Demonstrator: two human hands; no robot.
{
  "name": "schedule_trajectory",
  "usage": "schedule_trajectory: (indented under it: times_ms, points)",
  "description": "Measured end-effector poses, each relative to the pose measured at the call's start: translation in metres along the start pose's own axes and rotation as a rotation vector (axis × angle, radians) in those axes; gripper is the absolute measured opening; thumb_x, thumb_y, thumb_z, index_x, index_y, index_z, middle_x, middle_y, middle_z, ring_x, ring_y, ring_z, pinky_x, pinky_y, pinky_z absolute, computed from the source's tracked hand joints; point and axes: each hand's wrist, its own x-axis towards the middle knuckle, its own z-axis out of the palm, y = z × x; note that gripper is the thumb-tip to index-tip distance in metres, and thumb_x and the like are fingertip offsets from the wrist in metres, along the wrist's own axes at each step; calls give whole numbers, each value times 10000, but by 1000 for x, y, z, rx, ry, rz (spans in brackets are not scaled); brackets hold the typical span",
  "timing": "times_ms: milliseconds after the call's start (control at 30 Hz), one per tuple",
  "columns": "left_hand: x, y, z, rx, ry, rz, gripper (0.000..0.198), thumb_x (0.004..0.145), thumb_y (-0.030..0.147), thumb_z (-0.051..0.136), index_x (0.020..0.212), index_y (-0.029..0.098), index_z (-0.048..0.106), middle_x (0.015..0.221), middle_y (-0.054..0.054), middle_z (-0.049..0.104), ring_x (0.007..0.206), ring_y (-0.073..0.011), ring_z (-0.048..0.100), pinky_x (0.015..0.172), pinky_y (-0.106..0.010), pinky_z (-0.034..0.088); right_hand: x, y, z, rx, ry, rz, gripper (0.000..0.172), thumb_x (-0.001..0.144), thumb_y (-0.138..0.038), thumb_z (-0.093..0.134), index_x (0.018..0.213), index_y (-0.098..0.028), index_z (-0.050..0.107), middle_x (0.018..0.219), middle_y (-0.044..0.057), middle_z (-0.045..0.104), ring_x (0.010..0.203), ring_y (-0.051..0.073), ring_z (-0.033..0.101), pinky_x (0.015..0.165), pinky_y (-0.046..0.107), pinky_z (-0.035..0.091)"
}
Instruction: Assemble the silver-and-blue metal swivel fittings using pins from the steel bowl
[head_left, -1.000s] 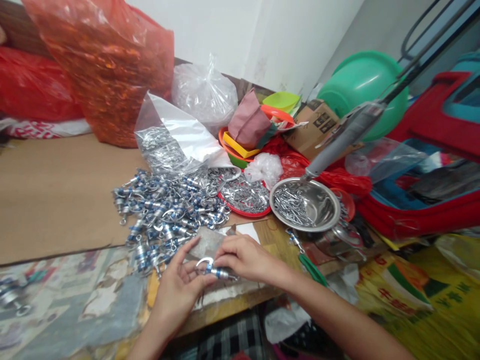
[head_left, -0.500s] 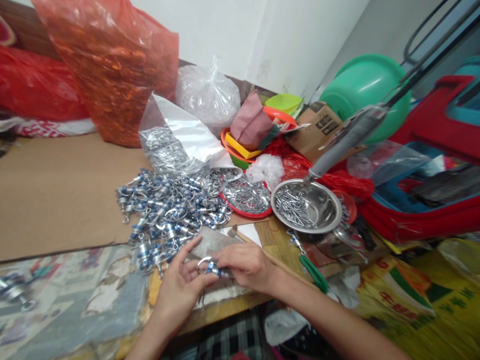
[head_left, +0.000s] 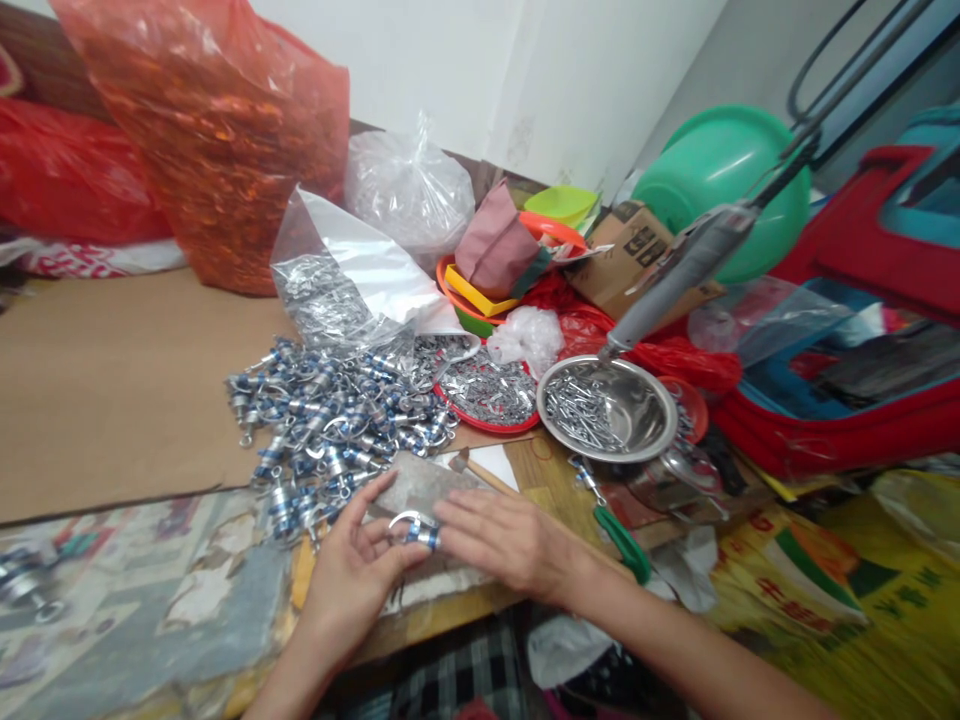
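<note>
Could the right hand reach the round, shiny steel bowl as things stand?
Likely yes: the bowl looks open toward the right hand; the grey cylindrical tool is at its far rim.

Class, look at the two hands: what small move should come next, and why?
Probably the right hand should curl its fingers around the near end of the blue-and-silver metal piece. The left hand appears to steady the piece with its thumb and fingers, while the right fingers lie extended beside it, showing no clear grip.
</note>
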Motion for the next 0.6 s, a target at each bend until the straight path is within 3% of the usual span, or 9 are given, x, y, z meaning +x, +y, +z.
schedule_trajectory:
  times_ms: [67, 133, 200, 267, 400, 600]
  points:
    - [0, -1, 0, 9, -9, 7, 835, 529, 139, 734, 1250, 180, 316, 639, 8, 663, 612, -148, 637, 596, -247, 503, -19, 7, 4, 34, 64, 378, 264, 869, -142, 361, 1074, -118, 525, 1047, 112, 604, 1011, 190, 538, 845, 341, 449]
    - [0, -1, 0, 19, -5, 13, 839, 524, 146, 738, 1250, 186, 322, 637, 11, 660, 622, -160, 646, 593, -250, 504, -37, 15, 7, 115, -47, 729, 270, 837, -209, 449, 1081, -133, 536, 954, 102, 619, 911, 205, 573, 773, 349, 463]
    - [0, -1, 0, 19, 8, 19, 845, 514, 149, 742, 1249, 181, 327, 627, 13, 658, 617, -163, 648, 588, -250, 506, -49, 21, 9, 271, -227, 909, 254, 787, -264, 530, 1012, -159, 582, 857, 58, 629, 794, 194, 591, 692, 314, 466]
    - [0, -1, 0, 11, 9, 18, 850, 510, 149, 743, 1249, 176, 325, 622, 14, 656, 609, -163, 647, 587, -255, 508, -53, 24, 7, 402, -260, 1007, 203, 763, -267, 553, 931, -168, 605, 802, 22, 629, 733, 169, 588, 649, 266, 452]
    - [1, -2, -1, 0, -2, 23, 847, 506, 138, 743, 1242, 177, 325, 616, 24, 645, 608, -159, 642, 588, -254, 508, -40, 14, -13, 426, -143, 1050, 277, 726, -296, 592, 979, -184, 580, 853, 18, 633, 765, 172, 583, 662, 255, 439]
    - [1, -3, -2, 7, -9, 23, 834, 523, 142, 736, 1245, 187, 320, 620, 37, 632, 618, -159, 638, 604, -272, 506, -25, -11, -40, 285, -34, 827, 241, 823, -257, 478, 1043, -222, 571, 921, 44, 625, 819, 163, 583, 720, 262, 451]
